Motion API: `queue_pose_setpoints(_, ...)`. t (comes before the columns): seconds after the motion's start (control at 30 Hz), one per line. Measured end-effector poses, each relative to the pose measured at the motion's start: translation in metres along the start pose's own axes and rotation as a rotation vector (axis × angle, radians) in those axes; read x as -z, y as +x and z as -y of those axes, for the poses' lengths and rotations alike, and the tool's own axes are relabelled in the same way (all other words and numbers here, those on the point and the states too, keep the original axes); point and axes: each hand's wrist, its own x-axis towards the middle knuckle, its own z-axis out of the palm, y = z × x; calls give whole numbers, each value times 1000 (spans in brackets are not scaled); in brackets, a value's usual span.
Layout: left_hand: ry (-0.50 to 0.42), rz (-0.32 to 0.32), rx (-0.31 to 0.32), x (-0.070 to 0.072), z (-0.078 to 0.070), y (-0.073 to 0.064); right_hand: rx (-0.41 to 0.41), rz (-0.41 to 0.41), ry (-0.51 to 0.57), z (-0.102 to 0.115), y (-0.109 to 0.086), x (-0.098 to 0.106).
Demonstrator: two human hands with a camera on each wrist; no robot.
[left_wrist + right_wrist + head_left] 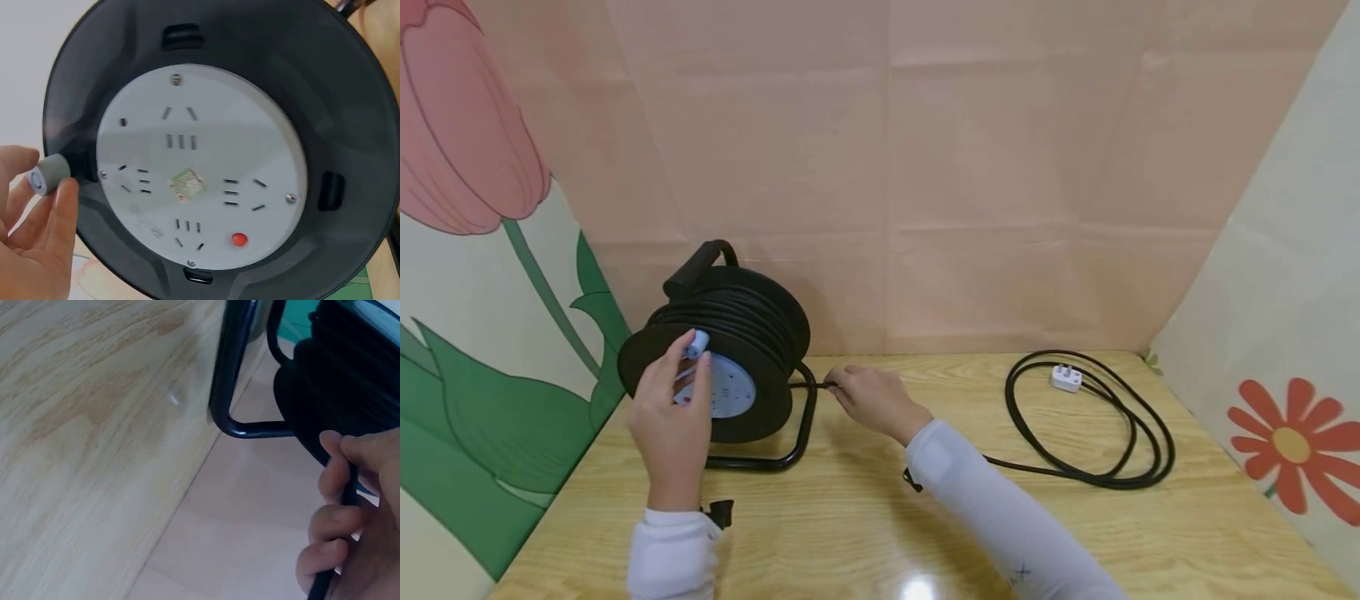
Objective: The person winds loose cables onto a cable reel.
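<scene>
A black cable reel [737, 312] stands at the left of the table, wound with black cable. Its pale socket face [206, 137] carries several outlets and a red button. My left hand [672, 421] pinches the grey-blue crank knob [53, 174] at the reel's rim between thumb and fingers. Just right of the reel, my right hand [880, 400] grips the black cable [322, 582] where it leaves the drum. In the right wrist view, curled fingers [334, 519] wrap round it. The cable between this hand and the loose coil is partly hidden by the sleeve.
On the right of the wooden table [820, 533] lies a loose coil of the cable [1165, 454], with a white three-pin plug [1066, 378] inside its loops. The reel's black tubular stand [760, 463] rests on the tabletop. A pinkish backdrop [970, 167] rises behind.
</scene>
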Motion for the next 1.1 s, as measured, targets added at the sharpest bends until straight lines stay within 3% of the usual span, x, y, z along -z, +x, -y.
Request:
queue_pose_setpoints(0.3,-16,64,-72,-2,-10,0,-17,-80,-47,2,3,2)
queue_pose_setpoints(0.63,5,73,-120,-7,-14,-5,6,-60,-43,4,1,-3)
queue_pose_setpoints(1.1,34,60,-153,-6,-19,-3,-37,2,28,-2,-2,17)
